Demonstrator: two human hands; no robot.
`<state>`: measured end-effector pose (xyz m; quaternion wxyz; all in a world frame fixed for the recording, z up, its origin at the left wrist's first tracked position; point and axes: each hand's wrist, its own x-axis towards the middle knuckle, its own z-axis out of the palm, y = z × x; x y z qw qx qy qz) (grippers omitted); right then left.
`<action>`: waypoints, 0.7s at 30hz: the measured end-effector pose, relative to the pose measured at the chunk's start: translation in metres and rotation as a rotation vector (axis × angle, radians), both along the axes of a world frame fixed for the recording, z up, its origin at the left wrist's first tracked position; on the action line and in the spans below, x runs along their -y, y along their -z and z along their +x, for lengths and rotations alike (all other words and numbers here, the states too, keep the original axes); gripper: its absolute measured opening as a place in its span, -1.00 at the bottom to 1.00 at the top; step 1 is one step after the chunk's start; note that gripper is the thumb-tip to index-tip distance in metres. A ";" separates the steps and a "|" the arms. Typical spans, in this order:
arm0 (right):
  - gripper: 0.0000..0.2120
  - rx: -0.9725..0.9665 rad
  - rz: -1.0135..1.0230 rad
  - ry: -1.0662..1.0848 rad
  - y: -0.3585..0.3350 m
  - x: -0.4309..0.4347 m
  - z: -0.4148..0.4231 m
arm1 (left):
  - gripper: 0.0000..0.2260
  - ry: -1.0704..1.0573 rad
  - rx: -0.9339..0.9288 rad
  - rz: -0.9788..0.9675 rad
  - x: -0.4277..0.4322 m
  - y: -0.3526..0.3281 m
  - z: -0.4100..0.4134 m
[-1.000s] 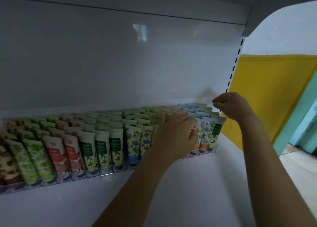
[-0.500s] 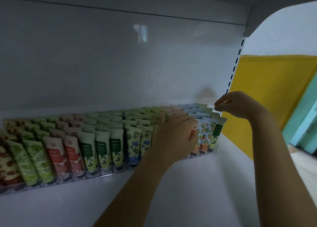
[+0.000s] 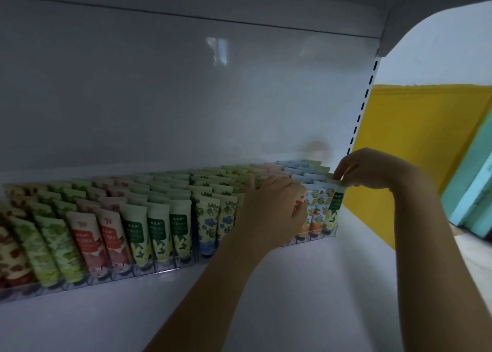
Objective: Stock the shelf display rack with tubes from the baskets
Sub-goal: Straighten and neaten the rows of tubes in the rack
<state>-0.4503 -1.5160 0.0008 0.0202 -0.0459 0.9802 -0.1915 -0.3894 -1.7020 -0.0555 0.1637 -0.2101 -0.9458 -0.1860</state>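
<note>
Evidently the rack (image 3: 328, 235) is nearly stocked: the right hand (image 3: 370, 169) pinches the end tube (image 3: 336, 205), while the left hand (image 3: 271, 207) lies loosely curled over neighbouring tubes. Next, I judge, seat it upright.

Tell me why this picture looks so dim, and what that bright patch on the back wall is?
Head view: the glossy white back panel carries a pale window-like reflection; the shelf interior is shadowed, while the yellow wall outside is brightly lit; the wide lens bends the shelf's straight edges.
</note>
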 end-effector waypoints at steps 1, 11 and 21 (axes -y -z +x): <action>-0.78 0.002 0.003 -0.004 -0.001 0.000 0.000 | -0.72 -0.002 0.005 0.000 0.000 0.000 0.000; -0.75 0.040 0.035 -0.001 -0.003 -0.002 0.004 | -0.72 -0.006 0.011 0.008 -0.001 0.001 -0.001; -0.84 -0.167 -0.135 0.054 -0.003 -0.002 0.004 | -0.72 -0.002 0.010 0.000 0.000 0.000 -0.001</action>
